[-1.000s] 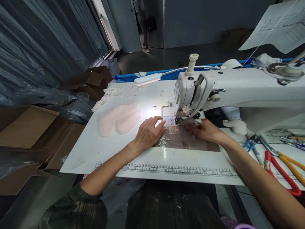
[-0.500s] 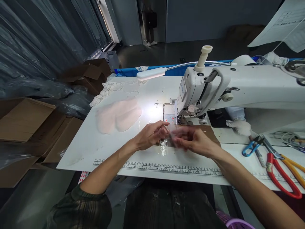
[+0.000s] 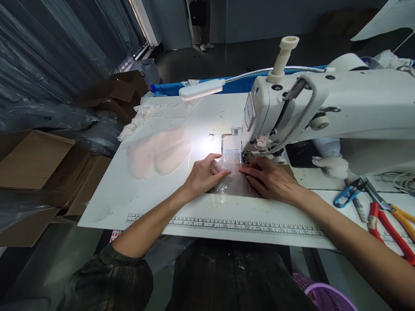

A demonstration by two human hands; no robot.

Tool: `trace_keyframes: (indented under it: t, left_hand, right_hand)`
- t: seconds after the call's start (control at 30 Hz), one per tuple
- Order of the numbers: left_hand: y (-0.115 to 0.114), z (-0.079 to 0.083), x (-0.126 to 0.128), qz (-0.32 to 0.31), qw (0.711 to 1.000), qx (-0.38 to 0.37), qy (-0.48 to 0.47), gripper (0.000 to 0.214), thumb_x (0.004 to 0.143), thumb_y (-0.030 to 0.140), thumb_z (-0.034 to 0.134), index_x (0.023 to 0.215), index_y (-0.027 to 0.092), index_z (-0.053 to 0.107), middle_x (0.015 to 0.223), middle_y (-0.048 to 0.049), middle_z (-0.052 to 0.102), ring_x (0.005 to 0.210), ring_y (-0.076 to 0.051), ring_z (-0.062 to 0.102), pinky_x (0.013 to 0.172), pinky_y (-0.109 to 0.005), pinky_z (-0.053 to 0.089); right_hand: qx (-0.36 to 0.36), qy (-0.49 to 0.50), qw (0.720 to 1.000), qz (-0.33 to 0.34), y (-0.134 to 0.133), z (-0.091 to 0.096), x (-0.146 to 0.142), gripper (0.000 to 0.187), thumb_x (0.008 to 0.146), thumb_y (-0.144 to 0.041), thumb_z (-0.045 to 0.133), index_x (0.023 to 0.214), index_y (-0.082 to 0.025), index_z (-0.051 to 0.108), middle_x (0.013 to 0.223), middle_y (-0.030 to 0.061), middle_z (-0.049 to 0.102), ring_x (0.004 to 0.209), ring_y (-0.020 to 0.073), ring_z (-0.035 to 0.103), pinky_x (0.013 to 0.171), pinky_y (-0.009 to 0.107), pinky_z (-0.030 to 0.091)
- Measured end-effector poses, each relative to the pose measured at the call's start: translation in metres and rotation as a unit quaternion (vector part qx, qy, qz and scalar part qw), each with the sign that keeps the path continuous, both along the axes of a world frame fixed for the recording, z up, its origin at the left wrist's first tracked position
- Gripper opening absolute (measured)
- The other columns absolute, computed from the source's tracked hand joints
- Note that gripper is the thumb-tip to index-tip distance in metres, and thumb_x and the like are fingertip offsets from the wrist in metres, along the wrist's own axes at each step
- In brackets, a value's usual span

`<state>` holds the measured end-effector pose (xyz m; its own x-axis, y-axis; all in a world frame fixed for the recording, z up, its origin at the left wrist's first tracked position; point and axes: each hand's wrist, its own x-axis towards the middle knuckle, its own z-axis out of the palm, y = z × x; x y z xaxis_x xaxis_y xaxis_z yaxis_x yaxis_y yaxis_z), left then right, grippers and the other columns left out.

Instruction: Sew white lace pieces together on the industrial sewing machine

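Observation:
A small sheer, whitish piece of fabric [image 3: 234,183] lies over the needle plate [image 3: 229,141], just in front of the sewing machine's [image 3: 259,116] presser foot. My left hand [image 3: 204,176] is at its left edge, thumb on top and the other fingers curled. My right hand [image 3: 270,179] holds the right side with its fingertips together, close to the needle area. A brown flat piece [image 3: 290,172] shows partly beneath my right hand. Small red marks show through near the plate.
Pale pink fabric pieces [image 3: 171,151] and lace trim [image 3: 138,121] lie on the left of the table. A lamp [image 3: 201,89] shines from above. Blue thread snips [image 3: 346,196] and red-handled scissors [image 3: 392,226] lie at right. Cardboard boxes [image 3: 35,160] stand at left; a person's legs [image 3: 205,32] show behind.
The sheer fabric was lifted and blurred between my hands; now it lies flat by the presser foot. My right hand has moved up toward the needle, and the view has shifted slightly.

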<state>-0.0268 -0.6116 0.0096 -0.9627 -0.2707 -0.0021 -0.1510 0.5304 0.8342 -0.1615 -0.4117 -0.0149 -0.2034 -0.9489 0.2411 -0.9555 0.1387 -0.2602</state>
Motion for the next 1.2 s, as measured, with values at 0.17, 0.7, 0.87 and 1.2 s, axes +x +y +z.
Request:
trace_keyframes:
  t: [0.17,0.7,0.87,1.2]
  left_hand:
    - [-0.005,-0.001,-0.003,-0.003,0.999,0.020,-0.027,0.042,0.084,0.033,0.064,0.119,0.015,0.052,0.080,-0.0017,0.069,0.058,-0.010,0.063,0.056,-0.024,0.054]
    - [0.000,0.003,0.002,-0.001,0.999,0.003,-0.037,0.041,0.080,0.034,0.066,0.116,0.016,0.056,0.075,-0.0004,0.068,0.056,-0.010,0.061,0.051,-0.023,0.052]
    - [0.001,0.001,0.002,0.005,0.999,-0.015,-0.034,0.039,0.080,0.032,0.067,0.115,0.017,0.056,0.075,0.0001,0.069,0.058,-0.010,0.061,0.053,-0.023,0.052]
    - [0.001,-0.001,0.004,0.004,1.000,-0.019,-0.012,0.038,0.081,0.031,0.064,0.115,0.016,0.056,0.075,-0.0008,0.069,0.059,-0.011,0.062,0.057,-0.024,0.053]
  right_hand:
    - [-0.065,-0.063,0.996,-0.025,0.003,-0.007,-0.003,0.035,0.095,-0.029,0.042,0.124,-0.021,0.061,0.106,0.0123,0.060,0.099,0.0260,0.057,0.081,0.044,0.050]
    - [-0.048,-0.038,0.997,-0.044,0.005,-0.017,0.002,0.037,0.094,-0.027,0.041,0.126,-0.022,0.058,0.108,0.0140,0.058,0.101,0.0296,0.052,0.085,0.052,0.048]
    - [-0.075,-0.099,0.991,-0.059,0.009,-0.011,0.002,0.037,0.093,-0.026,0.044,0.126,-0.023,0.059,0.111,0.0131,0.059,0.105,0.0270,0.055,0.090,0.047,0.049]
    - [-0.052,-0.138,0.989,-0.005,0.018,0.003,0.002,0.033,0.089,-0.022,0.050,0.117,-0.028,0.067,0.104,0.0083,0.064,0.096,0.0226,0.060,0.086,0.042,0.048]
